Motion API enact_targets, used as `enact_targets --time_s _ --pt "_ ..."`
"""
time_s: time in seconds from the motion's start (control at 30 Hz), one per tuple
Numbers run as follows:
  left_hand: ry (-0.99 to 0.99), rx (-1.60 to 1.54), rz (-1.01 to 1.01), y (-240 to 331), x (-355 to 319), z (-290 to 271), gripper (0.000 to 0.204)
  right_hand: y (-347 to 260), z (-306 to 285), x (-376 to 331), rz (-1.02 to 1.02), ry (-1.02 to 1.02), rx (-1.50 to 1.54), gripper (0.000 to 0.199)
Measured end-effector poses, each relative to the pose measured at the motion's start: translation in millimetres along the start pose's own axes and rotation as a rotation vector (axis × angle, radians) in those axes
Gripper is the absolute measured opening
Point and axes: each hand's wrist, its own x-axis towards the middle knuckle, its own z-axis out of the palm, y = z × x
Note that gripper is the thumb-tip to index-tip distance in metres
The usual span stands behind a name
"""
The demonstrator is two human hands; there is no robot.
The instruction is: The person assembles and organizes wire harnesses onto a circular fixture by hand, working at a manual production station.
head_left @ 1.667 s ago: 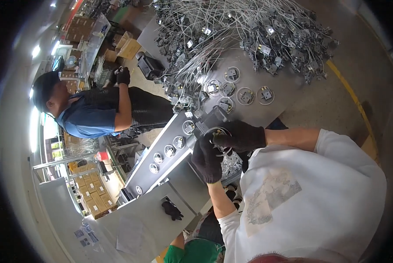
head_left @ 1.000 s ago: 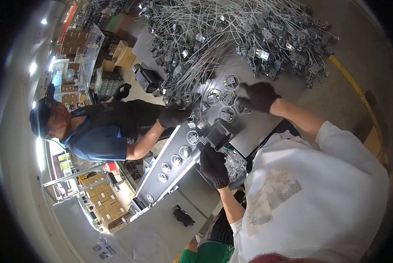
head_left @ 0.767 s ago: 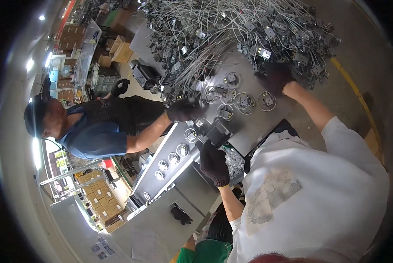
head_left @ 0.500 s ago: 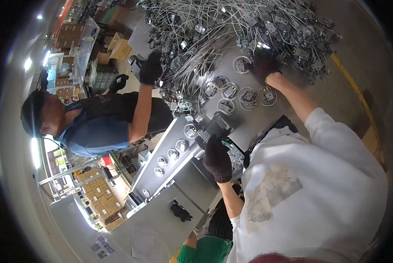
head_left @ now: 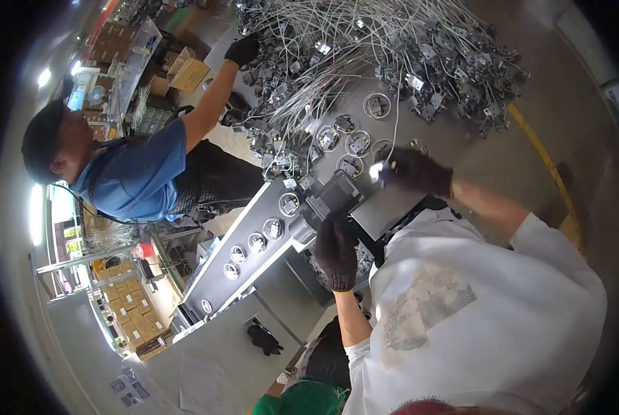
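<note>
My right hand (head_left: 418, 173), in a dark knitted glove, closes on a small metal-and-plastic module (head_left: 380, 170) with a bright, shiny face. A pale cable (head_left: 397, 114) runs from near the fingers up toward the heap. My left hand (head_left: 337, 254), also gloved, is beside a dark grey boxy device (head_left: 333, 197) at the conveyor's end; its fingers point upward and somewhat apart, with nothing visible in them. Coiled cable modules (head_left: 358, 144) lie in rows on the grey table (head_left: 382, 211), partly hidden by my right hand.
A large tangled heap of cabled modules (head_left: 434, 69) covers the far table. Coiled modules (head_left: 273, 229) rest on the conveyor (head_left: 216, 277) to the left. Across from me, a co-worker in blue (head_left: 136, 173) reaches into the heap. A black glove (head_left: 264, 339) lies on a grey panel.
My right hand has come back from the heap toward me, now with a module and its cable in it. My left hand stays by the device. The co-worker's arm has moved farther away.
</note>
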Motion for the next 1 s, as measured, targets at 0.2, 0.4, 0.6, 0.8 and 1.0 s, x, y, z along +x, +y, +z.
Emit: enact_targets --time_s 0.2,0.4,0.6,0.8,1.0 --pt "-0.548 -0.171 -0.074 10.1 21.1 4.1 0.039 -90.9 56.7 -39.8 0.121 -0.25 0.051 0.039" --pt "-0.73 0.123 -0.005 -4.3 10.1 -20.2 0.053 -68.1 68.2 -48.8 0.107 -0.387 0.23 0.038" --pt "-0.631 0.854 -0.001 -37.6 -46.5 -67.6 0.058 -56.5 79.1 -33.6 0.53 -0.239 0.662 0.046" --pt "-0.749 -0.261 -0.946 -247.0 -112.9 -109.0 0.026 -76.1 159.7 -15.9 0.244 -0.501 0.435 0.05" --pt "-0.499 0.002 -0.949 -260.1 -218.0 -101.0 0.024 -38.6 244.0 -4.6 0.578 -0.641 0.542 0.058"
